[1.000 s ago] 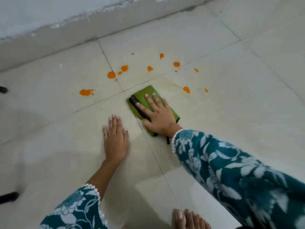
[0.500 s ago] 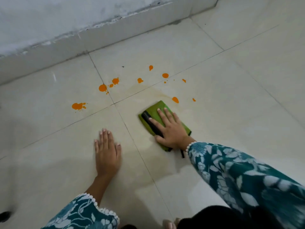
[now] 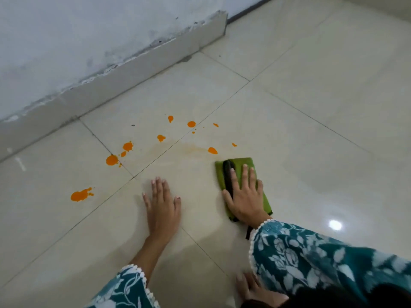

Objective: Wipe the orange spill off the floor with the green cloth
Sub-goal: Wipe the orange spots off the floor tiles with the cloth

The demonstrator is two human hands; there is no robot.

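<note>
Mid-wipe: the right hand [image 3: 245, 196], fingers [image 3: 244, 174] flat, presses the green cloth [image 3: 241, 164] near an orange spot [image 3: 212, 150]. The left hand [image 3: 161, 203] rests flat, holding nothing. Next, push the cloth over the spots.

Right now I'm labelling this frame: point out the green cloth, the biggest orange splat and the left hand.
green cloth [image 3: 241, 163]: head view, bare far edge.
biggest orange splat [image 3: 78, 196]: head view, its middle.
left hand [image 3: 162, 204]: head view, back of hand.

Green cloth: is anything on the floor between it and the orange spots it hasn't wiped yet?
Nothing visible. The folded green cloth lies flat under the right hand; bare pale tile separates its far edge from the nearest orange spot. The left hand rests on the floor beside the path to the other spots.
</note>
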